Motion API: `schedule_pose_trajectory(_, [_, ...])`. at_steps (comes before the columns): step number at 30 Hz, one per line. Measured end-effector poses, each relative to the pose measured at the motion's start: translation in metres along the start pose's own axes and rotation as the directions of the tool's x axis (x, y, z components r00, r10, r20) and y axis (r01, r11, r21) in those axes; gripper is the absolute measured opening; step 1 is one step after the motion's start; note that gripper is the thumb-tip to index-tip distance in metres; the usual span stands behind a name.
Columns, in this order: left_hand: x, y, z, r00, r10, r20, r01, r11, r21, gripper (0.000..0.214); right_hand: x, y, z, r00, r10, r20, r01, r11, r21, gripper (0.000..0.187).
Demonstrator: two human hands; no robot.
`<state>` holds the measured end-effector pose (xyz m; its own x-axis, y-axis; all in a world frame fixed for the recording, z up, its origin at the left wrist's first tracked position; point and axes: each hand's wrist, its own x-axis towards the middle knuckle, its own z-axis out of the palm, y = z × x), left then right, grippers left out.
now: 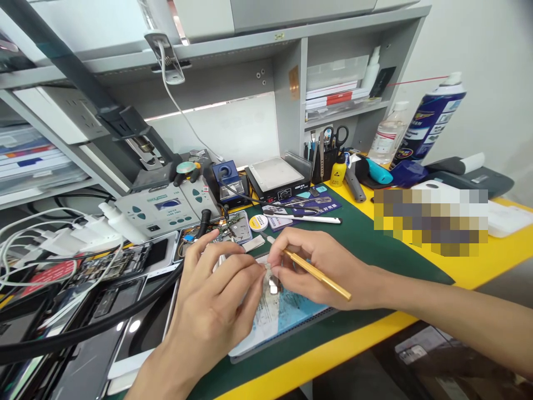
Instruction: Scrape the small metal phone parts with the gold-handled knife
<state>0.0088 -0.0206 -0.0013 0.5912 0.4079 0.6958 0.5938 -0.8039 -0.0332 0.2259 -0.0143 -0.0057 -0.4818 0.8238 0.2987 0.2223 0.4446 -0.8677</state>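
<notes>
My right hand (328, 264) is closed around a slim gold-coloured pen-shaped knife handle (318, 274), its back end slanting down to the right. The pale front end pokes out past my fingers, and I cannot make out a blade clearly. My left hand (219, 294) has thumb and index finger pinched together, the other fingers loosely bent. Between the fingertips of both hands is a small shiny silvery part (273, 286), partly hidden by the fingers. Below it lies a blue and white pad (287, 311) with dark smudges, on a green mat (375, 272).
Phones (145, 311) and circuit boards crowd the left, crossed by a thick black hose (137, 322). Behind stand a soldering station (166, 208), a heating plate (277, 175) and a tool holder (325, 164). A white-handled tool (308, 219) lies beyond my hands. A spray can (433, 125) stands at right.
</notes>
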Motion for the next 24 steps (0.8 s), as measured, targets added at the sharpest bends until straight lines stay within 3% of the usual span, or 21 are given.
schedule_pose_trajectory(4, [-0.001,-0.001,-0.001,1.000,-0.003,-0.005,0.003,1.000,-0.003,0.013,0.001,-0.002,-0.005,0.998,0.056,0.008,-0.056,0.998,0.006,0.017])
schedule_pose_trajectory(8, [-0.001,-0.001,-0.001,1.000,0.003,0.001,-0.003,1.000,-0.005,0.013,0.006,-0.007,-0.008,0.985,0.172,-0.008,-0.168,0.970,0.176,0.012])
schedule_pose_trajectory(12, [0.001,-0.001,-0.001,1.000,0.021,-0.002,-0.021,1.000,-0.002,0.013,0.011,-0.009,-0.008,0.955,0.282,0.091,-0.296,0.901,0.318,0.011])
schedule_pose_trajectory(17, [0.001,0.000,-0.001,0.999,0.035,0.004,-0.035,0.999,-0.008,0.014,0.012,-0.008,-0.005,0.945,0.293,0.144,-0.325,0.873,0.362,0.014])
schedule_pose_trajectory(24, [0.001,-0.001,-0.002,0.998,0.055,-0.012,-0.055,0.998,0.001,0.015,0.012,-0.009,-0.005,0.948,0.302,0.106,-0.317,0.850,0.420,0.017])
